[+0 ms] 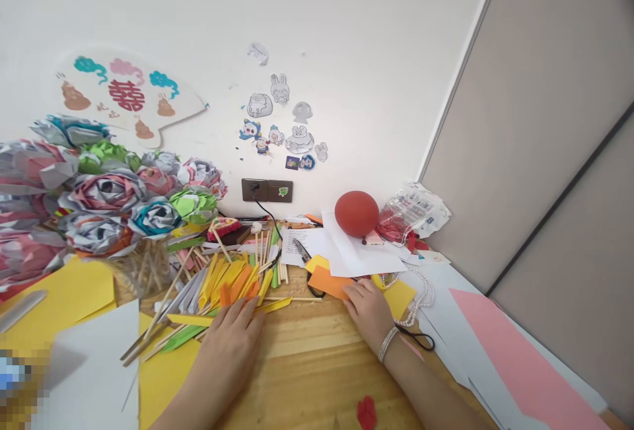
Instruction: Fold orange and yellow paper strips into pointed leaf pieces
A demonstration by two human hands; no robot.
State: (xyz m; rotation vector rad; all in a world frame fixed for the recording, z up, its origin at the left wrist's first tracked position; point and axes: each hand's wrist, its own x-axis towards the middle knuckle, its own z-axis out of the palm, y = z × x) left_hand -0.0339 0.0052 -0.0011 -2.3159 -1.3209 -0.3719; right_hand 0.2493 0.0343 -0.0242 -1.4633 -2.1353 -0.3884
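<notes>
My left hand (234, 337) lies at the near edge of a heap of folded paper strips (214, 281), mostly yellow and orange. Its fingers are stretched out, and their tips touch the orange and yellow pieces. My right hand (369, 311), with a bracelet at the wrist, has its fingers closed at the right edge of an orange paper piece (329, 283). The thumb and the grip underneath are partly hidden. Yellow paper (400, 299) and a string of white beads (421, 294) lie just right of that hand.
Paper flowers (106, 192) fill the left, above yellow sheets (82, 291) and a white sheet (94, 377). A red balloon (356, 213) sits at the back near white paper (364, 258). Wooden sticks (283, 268) lie mid-table. Red scrap (366, 412) is in front; pink paper (515, 351) lies right.
</notes>
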